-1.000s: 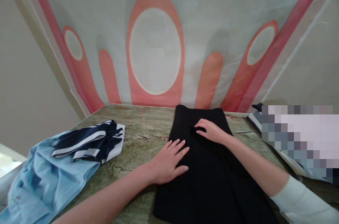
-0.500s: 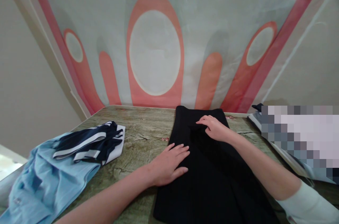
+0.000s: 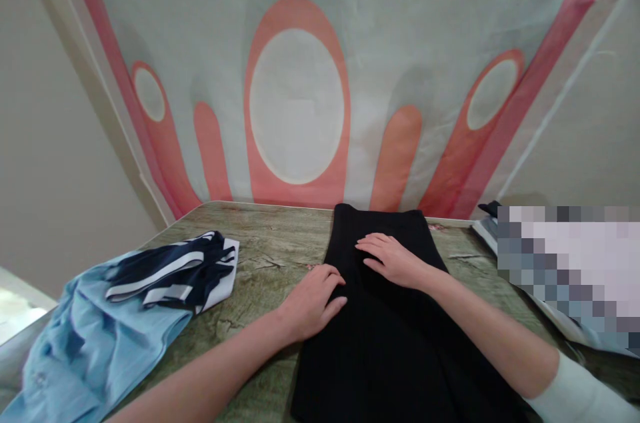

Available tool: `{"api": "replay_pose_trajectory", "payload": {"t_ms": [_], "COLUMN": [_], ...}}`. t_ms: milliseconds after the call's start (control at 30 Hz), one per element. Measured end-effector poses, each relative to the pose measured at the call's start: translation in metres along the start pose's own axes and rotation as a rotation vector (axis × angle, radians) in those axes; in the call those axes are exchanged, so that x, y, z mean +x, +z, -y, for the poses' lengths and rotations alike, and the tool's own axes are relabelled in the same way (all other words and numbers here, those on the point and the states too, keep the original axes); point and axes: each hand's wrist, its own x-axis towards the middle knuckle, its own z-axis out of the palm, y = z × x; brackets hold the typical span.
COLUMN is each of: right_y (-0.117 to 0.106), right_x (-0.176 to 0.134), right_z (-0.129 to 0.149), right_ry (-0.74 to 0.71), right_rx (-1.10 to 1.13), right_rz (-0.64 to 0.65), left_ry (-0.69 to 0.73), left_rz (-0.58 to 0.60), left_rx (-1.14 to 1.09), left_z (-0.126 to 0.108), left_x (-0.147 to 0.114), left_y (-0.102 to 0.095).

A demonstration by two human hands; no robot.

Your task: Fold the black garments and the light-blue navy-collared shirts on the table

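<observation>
While the left hand — hold unclear — curls on black cloth, the right lies open.

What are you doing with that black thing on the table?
A person has both hands at a black garment spread out on the wooden-looking table. The left hand is at its left edge, with fingers loosely bent. The right hand seems to rest on its upper part, palm down. Off to the left, a dark striped garment lies partly on top of a crumpled light blue garment.
</observation>
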Motion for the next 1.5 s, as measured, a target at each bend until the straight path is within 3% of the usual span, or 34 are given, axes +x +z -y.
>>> {"api": "replay_pose_trajectory", "payload": {"t_ms": [200, 267, 333, 433, 533, 633, 767, 867, 933, 1133, 1233, 1333, 1500], "right_y": [-0.008, -0.012, -0.012, -0.004, 0.009, 0.020, 0.024, 0.023, 0.021, 0.014, 0.011, 0.011, 0.013], "right_x": [0.003, 0.002, -0.002, -0.011, -0.018, -0.021, -0.018, -0.013, -0.009, -0.005, -0.007, -0.009, -0.010], "right_z": [-0.002, -0.008, -0.017, -0.027, -0.029, -0.026, -0.029, -0.036, -0.039, -0.040, -0.040, -0.038, -0.033], "right_ry": [-0.001, 0.082, 0.262, 0.543, 0.666, 0.669, 0.505, 0.370, 0.303, 0.186, 0.162, 0.156, 0.143], "right_rx": [0.099, 0.092, 0.027, -0.058, -0.053, -0.073, -0.067, -0.042, -0.017, 0.059, 0.075, 0.056, 0.007], "right_rz": [-0.011, -0.065, -0.076, 0.061, 0.254, 0.318, 0.329, 0.316, 0.307, 0.305, 0.301, 0.275, 0.208], "left_ry": [-0.020, -0.026, -0.040, -0.037, 0.026, 0.094, 0.161, 0.117, 0.020, -0.330, -0.429, -0.428, -0.382], "left_rz": [0.027, 0.050, 0.078, 0.130, 0.203, 0.282, 0.286, 0.194, 0.104, -0.284, -0.344, -0.336, -0.282], "left_rx": [0.088, 0.107, 0.118, 0.109, 0.067, -0.019, -0.250, -0.340, -0.332, -0.170, -0.118, -0.133, -0.169], "left_z": [0.000, -0.009, -0.022, -0.046, -0.065, -0.072, -0.064, -0.040, -0.011, 0.120, 0.169, 0.190, 0.194], "left_x": [0.001, 0.000, -0.003, -0.010, -0.017, -0.020, -0.016, -0.005, 0.004, 0.027, 0.037, 0.048, 0.066], "left_y": [0.000, -0.001, -0.002, -0.002, -0.004, -0.009, -0.021, -0.025, -0.024, -0.020, -0.016, -0.011, -0.005]}}
